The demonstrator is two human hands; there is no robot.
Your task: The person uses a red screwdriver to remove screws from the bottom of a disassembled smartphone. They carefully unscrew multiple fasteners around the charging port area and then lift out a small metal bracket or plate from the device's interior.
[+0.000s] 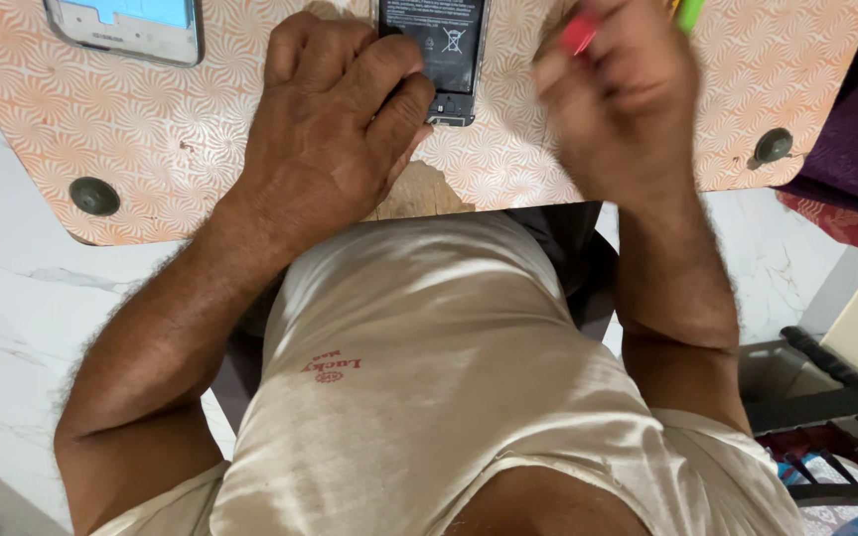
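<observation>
One opened phone [441, 55] with its dark battery showing lies at the surface's [181, 129] far edge, pinned under the left hand [335, 119]. The blurred right hand [616, 94] is closed around one red-and-green tool [580, 32]. A second phone [126, 28] lies at the far left corner.

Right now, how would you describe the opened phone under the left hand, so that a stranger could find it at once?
Look at the orange patterned table, at its far edge near the middle. There the left hand rests on an opened phone with its back off and a black battery showing. The other phone, at the far left, is pale with a light blue patch, and no hand touches it.
</observation>
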